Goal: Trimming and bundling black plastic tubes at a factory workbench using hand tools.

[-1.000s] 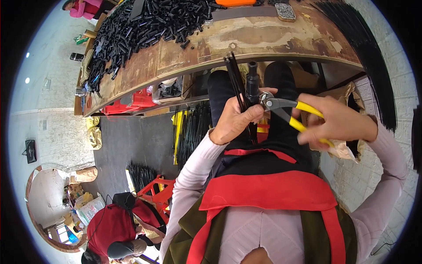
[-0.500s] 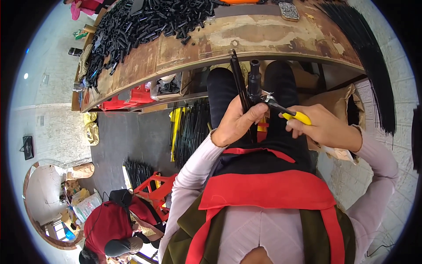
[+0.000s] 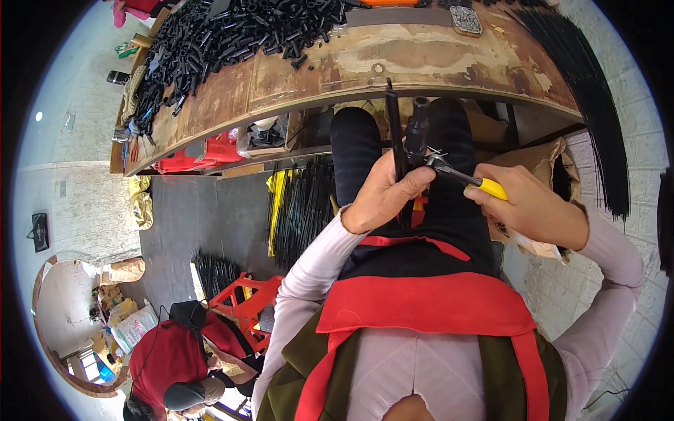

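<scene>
In front of my knees, my left hand [image 3: 382, 195] is closed around a black tubular fitting [image 3: 418, 130] with a hollow top end and a bundle of thin black rods [image 3: 394, 133]. Both stand roughly upright, the rods left of the fitting. My right hand [image 3: 531, 205] grips pliers [image 3: 493, 189] with yellow handles. Their metal jaws lie beside the fitting, near my left thumb. Small thin metal pins or wire ends [image 3: 437, 151] stick out at the jaws; whether the jaws pinch them I cannot tell. My left palm hides the fitting's lower part.
A worn wooden table [image 3: 414, 56] stands ahead, with a heap of black tubular parts [image 3: 239, 31] and a tin of small metal bits [image 3: 466, 21]. Long black rods [image 3: 607, 133] hang off its right end. Rod bundles [image 3: 305, 210] stand at left, near a person in red [image 3: 168, 361].
Both hands, the black fitting, the rods and the pliers have shifted slightly to the right. The pliers' jaws remain by the fitting. My view has turned a little.
</scene>
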{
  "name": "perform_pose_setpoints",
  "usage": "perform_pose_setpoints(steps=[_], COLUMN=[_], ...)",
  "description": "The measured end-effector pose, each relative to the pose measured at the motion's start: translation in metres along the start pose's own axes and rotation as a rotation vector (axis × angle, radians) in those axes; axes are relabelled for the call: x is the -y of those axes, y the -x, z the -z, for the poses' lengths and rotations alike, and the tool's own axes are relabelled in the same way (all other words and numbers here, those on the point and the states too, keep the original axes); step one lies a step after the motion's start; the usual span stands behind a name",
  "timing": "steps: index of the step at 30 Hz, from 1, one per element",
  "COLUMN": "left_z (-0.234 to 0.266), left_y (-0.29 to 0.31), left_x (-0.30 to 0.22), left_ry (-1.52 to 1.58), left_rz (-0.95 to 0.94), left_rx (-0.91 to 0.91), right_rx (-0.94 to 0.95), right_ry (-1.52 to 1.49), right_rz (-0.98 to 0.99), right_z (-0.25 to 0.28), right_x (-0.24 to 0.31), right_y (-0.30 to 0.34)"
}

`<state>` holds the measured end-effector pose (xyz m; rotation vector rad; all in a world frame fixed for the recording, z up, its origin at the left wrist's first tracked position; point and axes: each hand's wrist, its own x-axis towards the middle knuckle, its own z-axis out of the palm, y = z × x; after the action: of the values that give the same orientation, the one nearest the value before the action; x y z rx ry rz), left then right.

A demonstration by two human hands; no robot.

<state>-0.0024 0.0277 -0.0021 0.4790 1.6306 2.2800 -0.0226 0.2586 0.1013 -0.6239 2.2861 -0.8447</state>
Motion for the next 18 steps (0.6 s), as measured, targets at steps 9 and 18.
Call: perform_pose_setpoints(steps=[9, 18], left_z=[0.005, -0.005], left_y=[0.000, -0.001], left_x=[-0.001, -0.005], left_ry=[0.028, 0.009], left_rz=[0.026, 0.023], left_rx=[-0.003, -0.068], right_rx=[0.139, 0.325], right_ry=[-0.654, -0.165], right_rz=[-0.228, -0.296], right_z=[-0.026, 0.030], right_x=[-0.008, 0.025], right_y=[-0.006, -0.012])
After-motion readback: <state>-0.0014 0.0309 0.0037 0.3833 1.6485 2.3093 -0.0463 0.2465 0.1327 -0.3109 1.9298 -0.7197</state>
